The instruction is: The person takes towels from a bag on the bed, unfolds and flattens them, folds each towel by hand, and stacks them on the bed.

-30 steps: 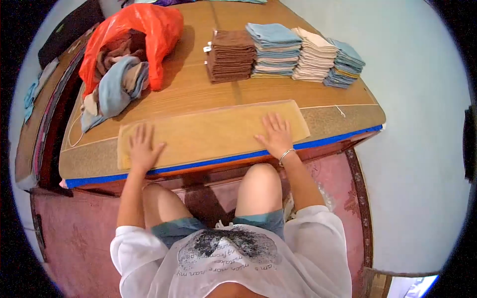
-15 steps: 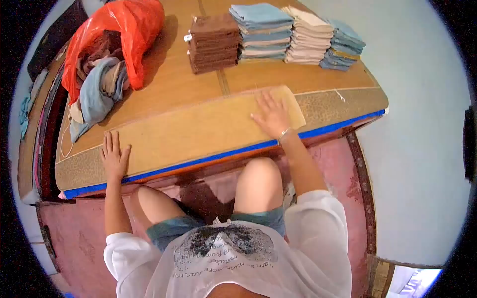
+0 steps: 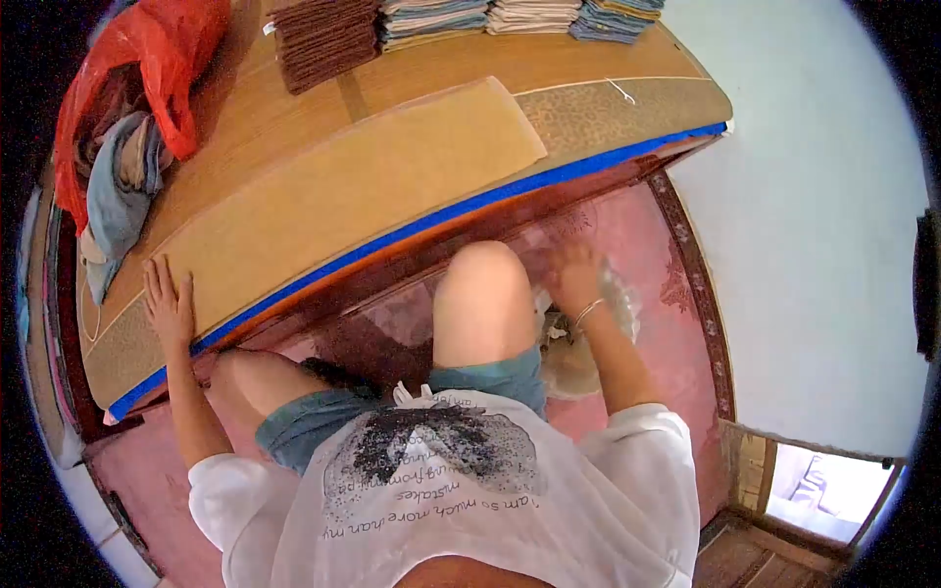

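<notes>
A long yellow-tan piece of cloth (image 3: pixel 363 181) lies flat along the front edge of the low wooden table. My left hand (image 3: pixel 169 302) rests on its left end, palm down with the fingers spread. Off the table, my right hand (image 3: pixel 576 277) is down beside my right knee, over a pale, see-through bag or container (image 3: pixel 573 367) on the floor. Motion smears its fingers, so I cannot tell whether they hold anything. What lies inside the container is mostly hidden.
Folded brown cloths (image 3: pixel 325 41) and blue-and-cream stacks (image 3: pixel 434 22) stand at the table's back. A red plastic bag (image 3: pixel 162 59) spilling fabric (image 3: pixel 123 191) sits at the left. Blue trim (image 3: pixel 470 206) edges the table. A white string (image 3: pixel 620 91) lies at the right.
My right hand has left the cloth and moved down to the container by my knee. My left hand stays on the cloth's left end. The view has tilted downward.
</notes>
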